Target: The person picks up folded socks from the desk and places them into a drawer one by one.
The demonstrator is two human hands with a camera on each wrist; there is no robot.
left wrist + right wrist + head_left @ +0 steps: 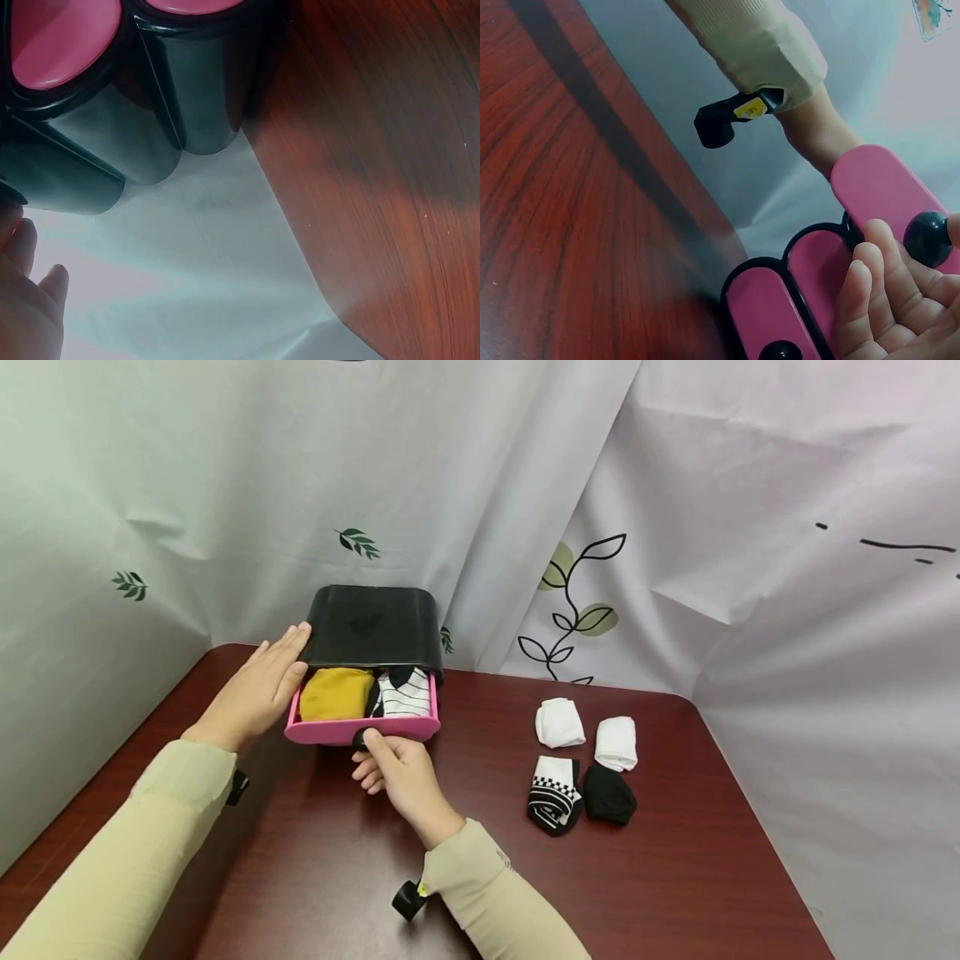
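Note:
A black storage box (372, 625) with stacked pink drawers stands at the back left of the table. Its top drawer (322, 732) is pulled partway out, showing a folded yellow sock (336, 693) and a white sock with dark stripes (406, 695) side by side. My right hand (405, 775) pinches the round black knob (928, 238) on that drawer's front. Against the box's left side lies my left hand (258, 685), its fingers straight. Two lower pink drawers (761, 304) are pushed in, seen in the right wrist view.
On the right of the table lie two folded white socks (559, 723) (616, 743), a black-and-white patterned sock (555, 795) and a folded black sock (610, 794). A pale curtain (480, 485) hangs right behind the table's back edge.

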